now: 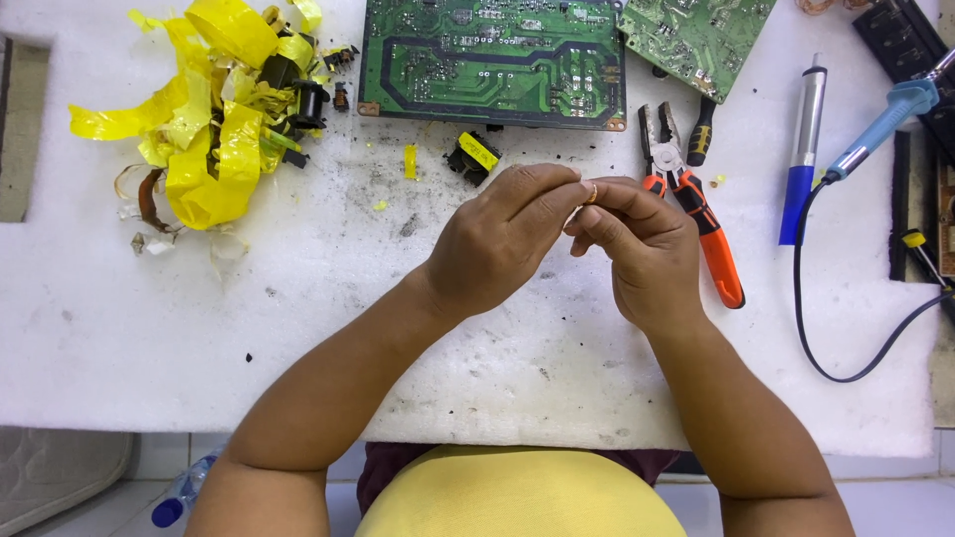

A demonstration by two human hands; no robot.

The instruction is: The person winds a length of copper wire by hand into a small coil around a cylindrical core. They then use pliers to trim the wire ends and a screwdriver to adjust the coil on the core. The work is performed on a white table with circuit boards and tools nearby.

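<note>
My left hand (502,239) and my right hand (642,254) meet above the middle of a white foam work surface (298,328). Their fingertips pinch a small copper-coloured piece (591,193) between them; it is too small to tell its exact shape. Just beyond the hands lies a small black transformer with yellow tape (473,156). Orange-handled pliers (691,204) lie right next to my right hand.
A large green circuit board (492,60) and a second board (696,35) lie at the far edge. A heap of yellow tape and black parts (219,109) sits at the left. A blue-and-silver desoldering pump (804,149) and a blue soldering iron (885,119) with black cable lie at the right.
</note>
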